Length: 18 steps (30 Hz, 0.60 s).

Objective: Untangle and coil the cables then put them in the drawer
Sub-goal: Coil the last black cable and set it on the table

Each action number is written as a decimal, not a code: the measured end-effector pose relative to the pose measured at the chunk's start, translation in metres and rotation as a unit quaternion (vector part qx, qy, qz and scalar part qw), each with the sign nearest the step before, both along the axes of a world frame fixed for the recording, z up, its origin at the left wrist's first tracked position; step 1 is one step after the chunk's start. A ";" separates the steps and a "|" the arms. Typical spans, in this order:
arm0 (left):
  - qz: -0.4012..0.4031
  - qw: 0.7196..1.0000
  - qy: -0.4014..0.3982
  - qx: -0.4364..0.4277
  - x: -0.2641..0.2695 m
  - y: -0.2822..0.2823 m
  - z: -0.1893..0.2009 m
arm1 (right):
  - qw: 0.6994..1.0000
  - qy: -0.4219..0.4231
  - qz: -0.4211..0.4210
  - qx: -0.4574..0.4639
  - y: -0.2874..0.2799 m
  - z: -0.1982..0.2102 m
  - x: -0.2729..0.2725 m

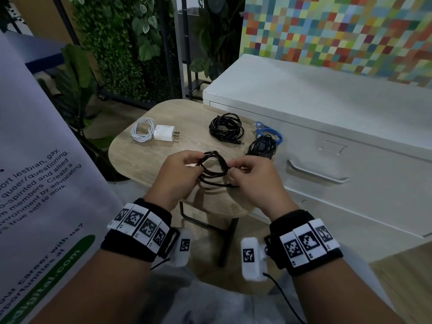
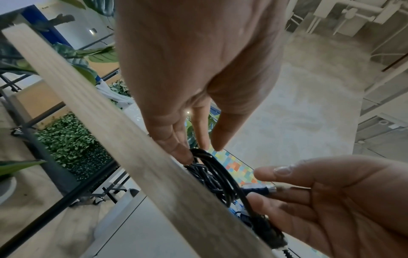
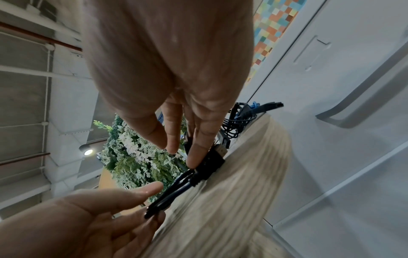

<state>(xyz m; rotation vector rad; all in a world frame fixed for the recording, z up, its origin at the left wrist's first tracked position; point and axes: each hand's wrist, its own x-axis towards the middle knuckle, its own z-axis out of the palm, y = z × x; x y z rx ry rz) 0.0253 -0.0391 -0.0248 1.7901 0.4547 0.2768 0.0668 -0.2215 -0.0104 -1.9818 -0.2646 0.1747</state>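
My left grip (image 1: 178,170) and right grip (image 1: 251,176) each pinch one side of a small black cable (image 1: 214,170) coil, held just above the counter (image 1: 131,155) near edge. Beyond it lie a white cable (image 1: 141,130) with charger (image 1: 164,133), a black coil (image 1: 225,127) and a blue-black tangle (image 1: 266,140) beside the shut drawer (image 1: 350,160).

Mosaic wall (image 1: 339,31), leafy greenery (image 1: 131,43)

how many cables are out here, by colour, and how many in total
black cables: 3, one coil held by the left hand and right hand, one coiled, one bundled
white cable with charger: 1
blue cable: 1
total: 5
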 end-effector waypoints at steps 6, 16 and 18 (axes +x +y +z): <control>0.015 0.999 0.004 -0.039 0.001 0.003 0.006 | 0.998 -0.049 0.026 -0.021 0.010 0.003 0.000; -0.014 1.000 -0.005 0.005 0.001 0.006 0.011 | 0.976 -0.138 0.077 -0.147 0.018 0.002 0.003; -0.022 0.999 -0.019 0.013 -0.001 0.003 0.013 | 0.979 -0.135 0.075 -0.137 0.017 0.002 0.002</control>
